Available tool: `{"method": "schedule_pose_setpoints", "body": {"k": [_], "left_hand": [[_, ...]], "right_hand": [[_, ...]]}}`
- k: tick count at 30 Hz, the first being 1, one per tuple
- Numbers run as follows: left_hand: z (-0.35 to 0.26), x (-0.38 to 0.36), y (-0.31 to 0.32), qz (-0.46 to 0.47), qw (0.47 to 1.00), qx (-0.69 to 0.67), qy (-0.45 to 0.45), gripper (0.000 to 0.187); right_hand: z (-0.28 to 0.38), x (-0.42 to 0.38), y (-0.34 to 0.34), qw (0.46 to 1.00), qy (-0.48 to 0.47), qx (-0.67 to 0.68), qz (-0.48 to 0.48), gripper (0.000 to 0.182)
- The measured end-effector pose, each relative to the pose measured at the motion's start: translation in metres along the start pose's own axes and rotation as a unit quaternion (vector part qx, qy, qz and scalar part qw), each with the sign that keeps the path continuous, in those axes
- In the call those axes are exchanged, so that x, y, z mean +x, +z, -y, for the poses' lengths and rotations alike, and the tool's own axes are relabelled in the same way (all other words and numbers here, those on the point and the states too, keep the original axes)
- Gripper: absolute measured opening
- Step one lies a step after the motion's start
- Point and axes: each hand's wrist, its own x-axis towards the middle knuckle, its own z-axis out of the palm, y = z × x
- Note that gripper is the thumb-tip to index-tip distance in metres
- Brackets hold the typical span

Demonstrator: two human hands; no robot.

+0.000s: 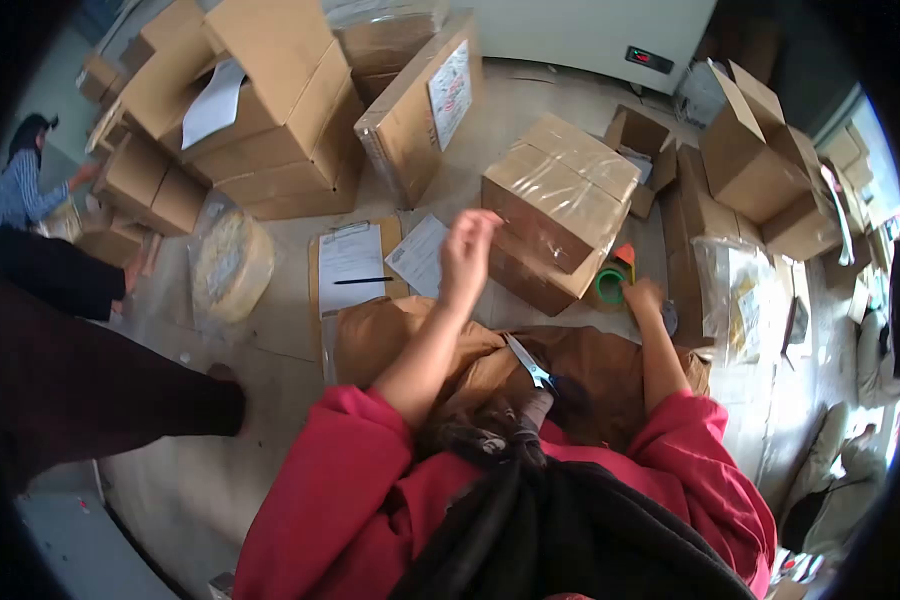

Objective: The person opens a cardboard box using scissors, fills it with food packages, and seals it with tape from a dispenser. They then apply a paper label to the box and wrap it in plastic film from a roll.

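My right hand (644, 298) is closed around a tape dispenser (625, 258) with an orange end and a green ring (609, 286) in its roll. It is just right of a stack of cardboard boxes (560, 160), whose top shines with clear tape. My left hand (467, 250) is raised at the stack's left side, fingers curled together and slightly blurred. Whatever it may pinch is too small to make out. Scissors (530, 362) lie on the brown cloth over my lap (600, 365).
A clipboard with papers (350, 265) and a wrapped tape bundle (232, 262) lie on the floor to the left. Large cartons (270, 130) stand behind them, and open boxes (760, 150) on the right. A person (30, 190) sits at far left; another's dark-clothed leg (100, 360) reaches in nearby.
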Motion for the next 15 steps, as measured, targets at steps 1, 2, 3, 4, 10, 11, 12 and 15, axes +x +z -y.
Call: {"method": "schedule_pose_setpoints", "body": {"k": [1, 2, 3, 4, 10, 11, 12, 15], "left_hand": [[0.026, 0.014, -0.010, -0.114, 0.993, 0.010, -0.027, 0.035], [0.056, 0.017, -0.010, -0.128, 0.991, 0.000, -0.028, 0.035], [0.088, 0.018, -0.004, -0.143, 0.988, 0.021, -0.061, 0.042], [0.115, 0.019, 0.003, -0.155, 0.982, 0.042, -0.094, 0.049], [0.074, -0.011, -0.021, 0.057, 0.954, 0.117, -0.271, 0.035], [0.071, -0.011, -0.026, 0.058, 0.953, 0.122, -0.272, 0.035], [0.070, -0.008, -0.030, 0.131, 0.952, 0.173, -0.216, 0.032], [0.101, 0.032, -0.058, 0.194, 0.910, 0.320, -0.176, 0.033]], "right_hand": [[0.005, 0.003, -0.001, 1.000, -0.007, -0.013, -0.007, 0.055], [0.009, 0.005, 0.003, 0.968, -0.068, 0.232, -0.074, 0.057], [0.013, 0.006, 0.003, 0.868, -0.127, 0.462, -0.127, 0.059], [0.039, -0.021, -0.010, 0.796, -0.060, 0.602, -0.027, 0.059], [0.076, 0.014, -0.044, 0.604, -0.128, 0.768, 0.168, 0.055], [0.074, 0.028, -0.054, 0.594, -0.154, 0.765, 0.198, 0.053], [0.080, 0.032, -0.063, 0.611, -0.139, 0.760, 0.171, 0.051], [0.086, 0.058, -0.074, 0.649, -0.101, 0.744, 0.120, 0.052]]}}
